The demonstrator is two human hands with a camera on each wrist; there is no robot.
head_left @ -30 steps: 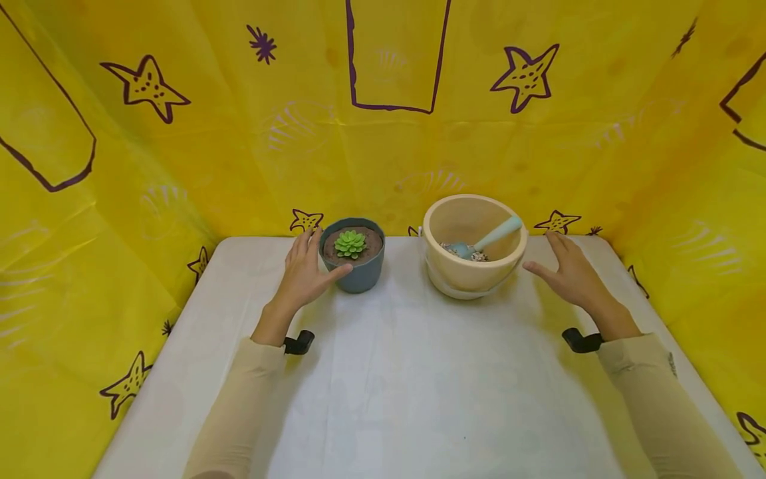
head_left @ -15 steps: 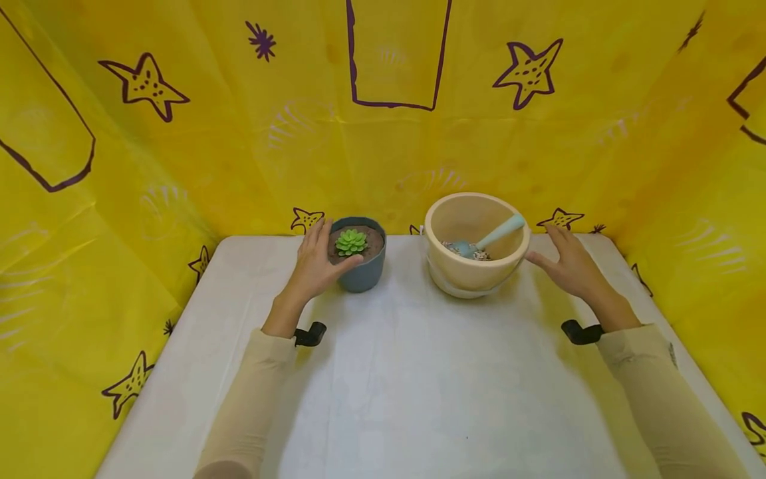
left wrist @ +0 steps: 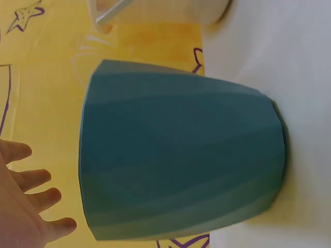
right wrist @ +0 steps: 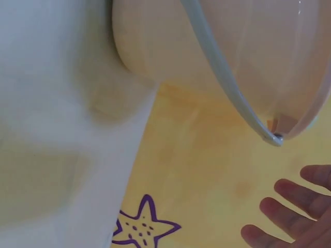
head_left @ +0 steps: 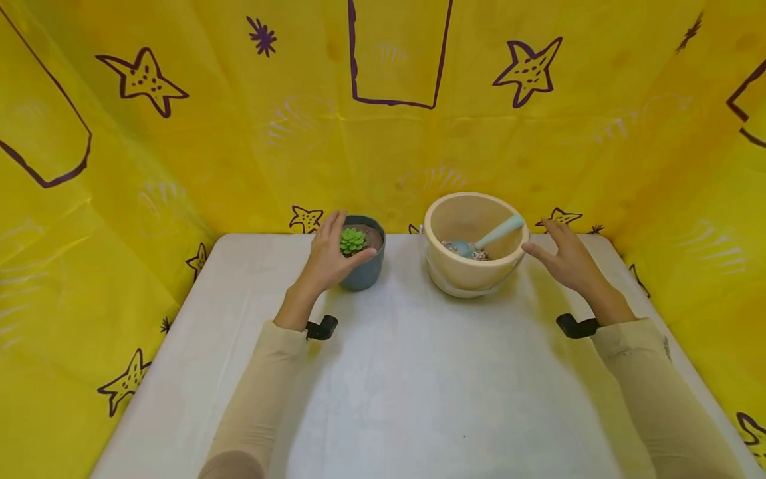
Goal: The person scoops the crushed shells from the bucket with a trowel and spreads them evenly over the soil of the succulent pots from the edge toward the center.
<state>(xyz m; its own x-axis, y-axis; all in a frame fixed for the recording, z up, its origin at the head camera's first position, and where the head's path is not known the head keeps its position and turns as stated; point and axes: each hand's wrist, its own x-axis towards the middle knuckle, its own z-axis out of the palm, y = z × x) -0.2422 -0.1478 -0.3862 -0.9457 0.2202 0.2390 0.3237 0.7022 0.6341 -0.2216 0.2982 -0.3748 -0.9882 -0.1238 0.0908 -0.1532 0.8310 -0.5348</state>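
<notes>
A blue-grey flower pot (head_left: 362,274) with brown soil and a green succulent (head_left: 353,241) stands at the back of the table. My left hand (head_left: 330,256) is spread at the pot's left side, overlapping its rim in the head view; the left wrist view shows the faceted pot wall (left wrist: 181,155) with fingertips (left wrist: 44,199) apart from it. To the right stands a cream bucket (head_left: 461,278) holding a light-blue scoop (head_left: 499,231) in speckled gravel (head_left: 479,255). Beside the bucket's right rim, my right hand (head_left: 568,259) is spread, its thumb near the rim and its fingers straight.
The bucket's pale handle (right wrist: 220,72) hangs down along its front. A white cloth covers the table (head_left: 383,386). Yellow curtains (head_left: 383,153) with starfish drawings rise close behind and at both sides. Black wrist mounts (head_left: 323,327) stick out below the hands.
My left hand has moved right and slightly forward, from beside the pot to overlapping its left rim. The right hand has barely shifted. Pot and bucket stand where they were.
</notes>
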